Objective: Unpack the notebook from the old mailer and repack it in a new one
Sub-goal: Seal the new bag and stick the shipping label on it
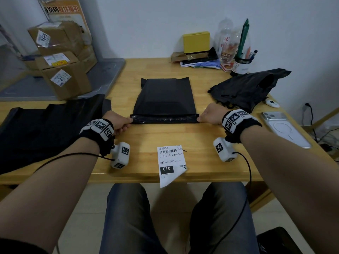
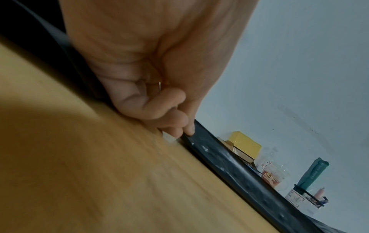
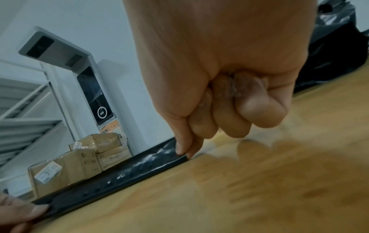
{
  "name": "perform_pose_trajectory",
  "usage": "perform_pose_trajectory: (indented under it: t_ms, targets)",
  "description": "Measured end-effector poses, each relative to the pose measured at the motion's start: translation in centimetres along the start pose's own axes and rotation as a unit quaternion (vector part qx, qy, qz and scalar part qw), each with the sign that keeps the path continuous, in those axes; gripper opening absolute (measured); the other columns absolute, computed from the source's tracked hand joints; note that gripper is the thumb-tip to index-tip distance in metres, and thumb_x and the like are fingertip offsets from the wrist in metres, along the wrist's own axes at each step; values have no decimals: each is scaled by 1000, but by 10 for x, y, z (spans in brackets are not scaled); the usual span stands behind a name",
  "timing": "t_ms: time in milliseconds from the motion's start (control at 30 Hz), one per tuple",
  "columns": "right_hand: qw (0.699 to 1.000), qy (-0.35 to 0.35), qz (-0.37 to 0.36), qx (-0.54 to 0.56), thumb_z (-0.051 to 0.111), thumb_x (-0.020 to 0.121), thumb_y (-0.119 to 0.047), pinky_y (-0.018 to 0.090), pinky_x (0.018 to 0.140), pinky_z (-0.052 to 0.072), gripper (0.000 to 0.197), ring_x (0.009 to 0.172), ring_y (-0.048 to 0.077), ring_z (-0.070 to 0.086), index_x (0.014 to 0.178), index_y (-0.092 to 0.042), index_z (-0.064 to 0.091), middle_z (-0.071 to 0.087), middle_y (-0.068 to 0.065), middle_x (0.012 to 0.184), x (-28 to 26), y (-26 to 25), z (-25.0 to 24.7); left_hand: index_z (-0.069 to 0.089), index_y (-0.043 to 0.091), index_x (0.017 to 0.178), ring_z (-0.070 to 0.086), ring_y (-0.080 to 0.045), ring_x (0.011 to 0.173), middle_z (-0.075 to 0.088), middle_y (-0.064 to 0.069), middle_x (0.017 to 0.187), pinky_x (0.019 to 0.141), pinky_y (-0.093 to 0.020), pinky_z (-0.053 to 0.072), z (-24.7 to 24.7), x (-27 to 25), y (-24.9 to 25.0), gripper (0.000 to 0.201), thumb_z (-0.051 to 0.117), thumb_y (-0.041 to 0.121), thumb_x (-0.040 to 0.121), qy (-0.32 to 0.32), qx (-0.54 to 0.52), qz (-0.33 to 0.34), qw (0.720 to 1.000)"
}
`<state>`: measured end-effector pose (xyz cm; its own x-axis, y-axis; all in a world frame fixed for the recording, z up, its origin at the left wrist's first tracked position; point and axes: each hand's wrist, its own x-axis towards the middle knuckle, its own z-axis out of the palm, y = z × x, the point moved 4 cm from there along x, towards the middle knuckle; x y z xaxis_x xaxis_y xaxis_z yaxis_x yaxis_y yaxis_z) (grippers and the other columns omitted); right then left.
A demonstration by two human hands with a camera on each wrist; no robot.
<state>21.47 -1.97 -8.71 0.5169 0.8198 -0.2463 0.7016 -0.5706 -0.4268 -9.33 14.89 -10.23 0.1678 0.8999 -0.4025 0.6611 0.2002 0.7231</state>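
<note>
shipping label [image 1: 171, 163] reading 010-010-L30-551, 010

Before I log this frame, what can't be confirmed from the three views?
- Notebook: none visible; the opaque black mailer could hide it, head view.
- Flap seal: the flap pinched by left hand and right hand; adhesion unreadable.
- Shipping label: small print too small, head view.
- Wrist views: blurred table.
</note>
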Motion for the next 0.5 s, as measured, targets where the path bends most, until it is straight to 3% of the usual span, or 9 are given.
perform_pose_trajectory:
  t_ms: [67,167,267,400,500]
  targets:
    - [1000,-5,5,-24,70,92,-38,27,53,36,34,60,21,49,89,-4,67,54,8,67,0,-5,-2,66,7,76,46,-13,49,60,-4,64,49,-22,38,0,1,1,27,71,30,89,-3,18,-8,1000]
    - [998,-9,9,-56,69,92,-39,29,56,34,36,64,22,48,82,-6,59,47,5,67,1,-10,-3,61,10,69,42,-12,45,56,-2,58,47,-21,35,1,2,4,33,69,32,91,-7,51,-17,999]
    - [998,-13,17,-65,68,93,-41,29,51,30,46,56,20,41,67,-11,44,42,4,63,2,-12,-5,55,10,63,40,-12,41,53,-1,52,40,-17,32,0,3,9,38,68,32,92,0,89,-20,996]
    - [997,-8,23,-68,69,92,-43,29,50,32,47,57,19,44,69,-11,44,46,5,67,4,-13,-6,50,9,62,40,-15,46,52,-6,58,47,-22,34,2,6,13,40,69,28,92,-7,96,-24,995]
    - [997,-7,26,-71,70,90,-45,28,51,35,46,60,19,47,72,-10,47,49,5,69,4,-12,-2,50,8,61,41,-17,43,54,-6,52,46,-22,35,2,7,13,42,72,30,89,8,107,-14,994]
